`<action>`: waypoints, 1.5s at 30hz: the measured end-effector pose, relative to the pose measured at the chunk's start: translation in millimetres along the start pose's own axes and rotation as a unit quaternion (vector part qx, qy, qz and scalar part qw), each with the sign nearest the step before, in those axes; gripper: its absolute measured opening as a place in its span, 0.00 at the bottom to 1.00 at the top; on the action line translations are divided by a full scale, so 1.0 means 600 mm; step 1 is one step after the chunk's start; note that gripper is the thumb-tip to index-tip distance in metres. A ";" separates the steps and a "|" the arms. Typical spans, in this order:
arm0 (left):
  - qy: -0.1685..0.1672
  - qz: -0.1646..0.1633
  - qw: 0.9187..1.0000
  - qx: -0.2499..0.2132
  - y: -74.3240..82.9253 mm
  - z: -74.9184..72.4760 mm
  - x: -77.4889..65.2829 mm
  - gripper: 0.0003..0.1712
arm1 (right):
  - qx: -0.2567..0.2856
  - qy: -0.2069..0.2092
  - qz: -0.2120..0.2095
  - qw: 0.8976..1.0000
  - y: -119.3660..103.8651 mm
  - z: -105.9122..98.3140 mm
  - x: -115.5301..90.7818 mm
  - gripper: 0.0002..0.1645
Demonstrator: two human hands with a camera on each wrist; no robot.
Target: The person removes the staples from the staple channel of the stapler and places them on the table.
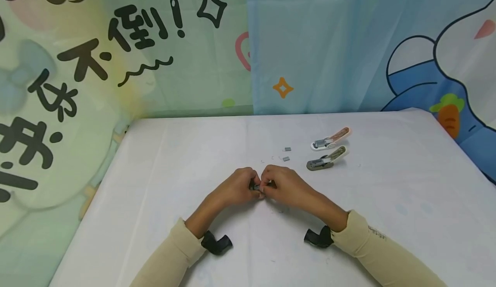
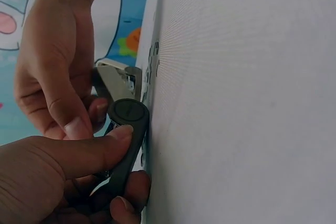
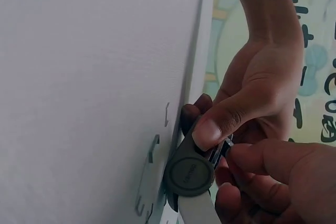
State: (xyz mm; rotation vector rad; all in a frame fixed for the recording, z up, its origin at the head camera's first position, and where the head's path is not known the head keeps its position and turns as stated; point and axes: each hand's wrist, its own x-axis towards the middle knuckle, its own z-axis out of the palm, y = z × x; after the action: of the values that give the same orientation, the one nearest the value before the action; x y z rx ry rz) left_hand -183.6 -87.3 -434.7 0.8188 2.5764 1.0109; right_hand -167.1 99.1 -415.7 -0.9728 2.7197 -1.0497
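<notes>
My left hand (image 1: 240, 186) grips a small dark grey stapler (image 2: 128, 129) just above the table, thumb pressed on its side near the round hinge end. Close against it, my right hand (image 1: 286, 184) has its thumb and fingers bent together at the stapler's metal channel. A small silver metal piece (image 3: 228, 145) shows at the right fingertips in the right wrist view; its far part is hidden by the fingers. In the head view the hands cover most of the held stapler.
Behind my right hand lie two opened staplers, one pale pink and white (image 1: 330, 139), one grey (image 1: 327, 158). Two short strips of staples (image 1: 287, 149) lie left of them, with loose staples scattered nearby. The white-covered table (image 1: 174, 158) ends at a printed curtain (image 1: 310, 41).
</notes>
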 end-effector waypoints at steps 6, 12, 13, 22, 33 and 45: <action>-0.009 -0.005 1.000 0.001 0.001 -0.001 0.001 0.09 | 0.023 0.008 -0.042 0.999 0.014 -0.006 0.000 0.10; -0.017 -0.011 1.000 -0.002 -0.003 -0.002 0.003 0.10 | 0.060 0.015 -0.071 0.996 0.029 -0.009 0.001 0.09; -0.018 -0.012 1.000 -0.004 -0.003 -0.002 0.003 0.10 | 0.065 0.018 -0.080 0.995 0.031 -0.010 0.001 0.09; -0.025 -0.027 0.999 -0.011 -0.005 -0.003 0.005 0.10 | 0.073 0.045 -0.103 0.991 0.053 -0.023 -0.007 0.07; -0.026 -0.027 0.999 -0.020 -0.005 -0.005 0.004 0.11 | 0.142 0.093 -0.058 0.984 0.078 -0.052 -0.017 0.06; -0.027 -0.027 0.999 -0.031 -0.007 -0.004 0.003 0.11 | 0.036 0.132 0.008 0.990 0.157 -0.071 -0.020 0.06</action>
State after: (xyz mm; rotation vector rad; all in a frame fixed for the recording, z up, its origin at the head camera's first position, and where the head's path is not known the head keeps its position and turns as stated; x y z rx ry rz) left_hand -187.7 -89.7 -436.0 0.7471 2.4948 1.0344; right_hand -220.1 184.5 -443.8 -0.8530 2.8629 -1.3538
